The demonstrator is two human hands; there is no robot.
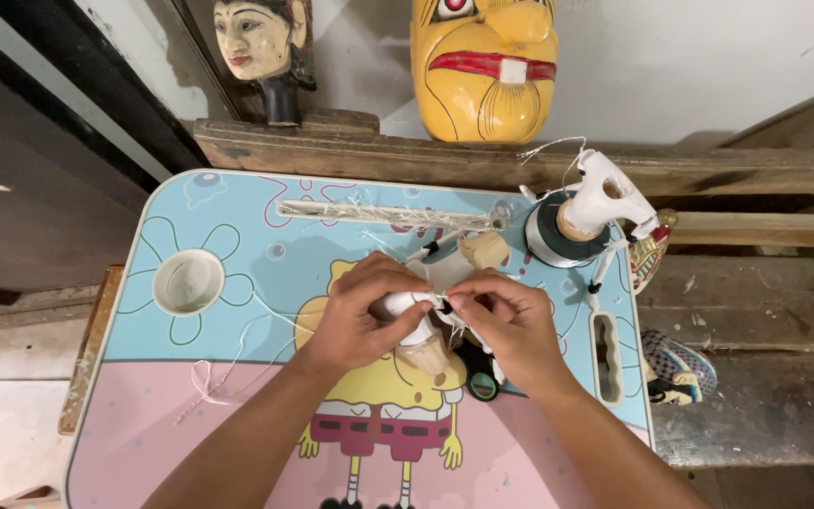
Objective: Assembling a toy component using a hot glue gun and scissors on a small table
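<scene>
My left hand (362, 316) grips a small white-painted wooden puppet part (414, 319) over the middle of a small cartoon-printed table (237, 415); its bare wooden end (426, 357) points toward me. My right hand (504, 319) pinches a thin white string (446, 300) against the top of that part. Both hands touch the piece and hide most of it. A loose length of the same string (207, 377) trails across the table to the left.
A white puppet torso on a tape roll (584, 219) stands at the table's back right, beside a bare wooden piece (483, 249). A round cup recess (188, 282) is at left. A yellow mask (484, 66) and a carved head (264, 47) sit on the wooden ledge behind.
</scene>
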